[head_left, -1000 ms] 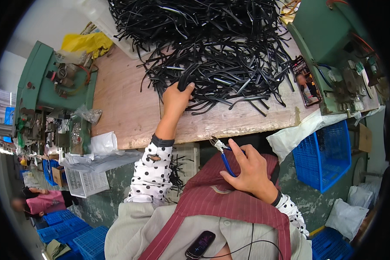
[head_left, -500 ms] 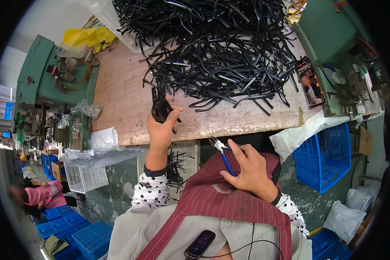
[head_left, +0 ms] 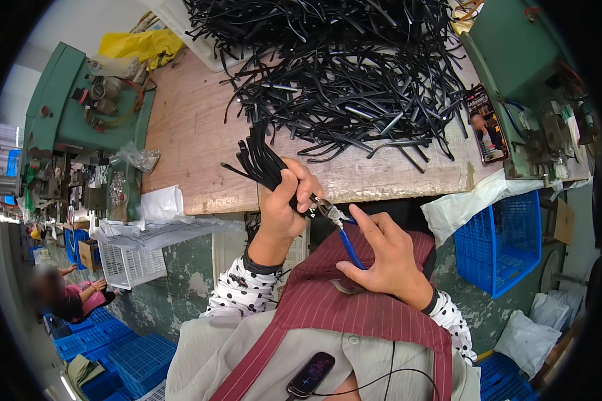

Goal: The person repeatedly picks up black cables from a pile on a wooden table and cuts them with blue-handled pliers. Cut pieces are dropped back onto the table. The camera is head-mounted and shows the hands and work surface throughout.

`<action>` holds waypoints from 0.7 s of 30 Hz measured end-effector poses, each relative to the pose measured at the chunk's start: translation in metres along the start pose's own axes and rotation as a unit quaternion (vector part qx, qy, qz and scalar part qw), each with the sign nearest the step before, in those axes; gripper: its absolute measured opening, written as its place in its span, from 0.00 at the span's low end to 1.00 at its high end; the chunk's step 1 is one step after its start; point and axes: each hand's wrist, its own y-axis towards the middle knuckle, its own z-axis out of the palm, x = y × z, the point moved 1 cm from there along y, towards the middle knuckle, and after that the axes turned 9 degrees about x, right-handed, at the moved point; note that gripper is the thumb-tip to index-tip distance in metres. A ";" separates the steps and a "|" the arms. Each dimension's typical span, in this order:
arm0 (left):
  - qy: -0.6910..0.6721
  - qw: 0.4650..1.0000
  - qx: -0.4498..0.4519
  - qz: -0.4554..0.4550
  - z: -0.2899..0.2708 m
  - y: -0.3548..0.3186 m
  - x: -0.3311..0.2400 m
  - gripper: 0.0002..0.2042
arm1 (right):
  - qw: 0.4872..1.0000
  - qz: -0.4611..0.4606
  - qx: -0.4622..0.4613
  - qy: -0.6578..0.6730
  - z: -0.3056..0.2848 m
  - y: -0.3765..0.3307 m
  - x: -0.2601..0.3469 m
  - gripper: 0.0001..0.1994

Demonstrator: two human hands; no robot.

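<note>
Worn wooden bench [head_left: 194, 140] fills the middle of the view, with a green machine [head_left: 80, 113] at its left end and another green machine [head_left: 535, 73] at its right. Across the far half lies a big heap of black strips [head_left: 341, 73]. At the near edge the left hand [head_left: 284, 204] is closed around a bundle of strips [head_left: 261, 164], which fans up and left from the fist. Just right of it the right hand [head_left: 381, 257] grips blue-handled pliers [head_left: 338, 224], fingers curled round the handles; the tip seems to touch the bundle's lower end, though the fist hides the contact. A blue crate [head_left: 498, 244] stands below the bench on the right.
</note>
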 end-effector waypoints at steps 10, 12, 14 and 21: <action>0.091 0.992 -0.011 0.083 0.006 -0.006 0.010 0.17 | 0.998 0.012 0.039 0.055 0.001 -0.003 -0.003 0.47; 0.093 0.992 -0.021 0.079 0.006 -0.007 0.010 0.17 | 0.997 0.012 0.042 0.071 0.006 -0.006 -0.007 0.47; 0.087 0.994 -0.036 0.062 0.005 -0.009 0.010 0.17 | 0.997 0.017 0.041 0.059 0.006 -0.007 -0.005 0.46; -0.126 0.988 0.077 -0.049 -0.007 -0.002 0.009 0.13 | 0.958 0.056 0.143 0.242 -0.011 -0.009 -0.007 0.45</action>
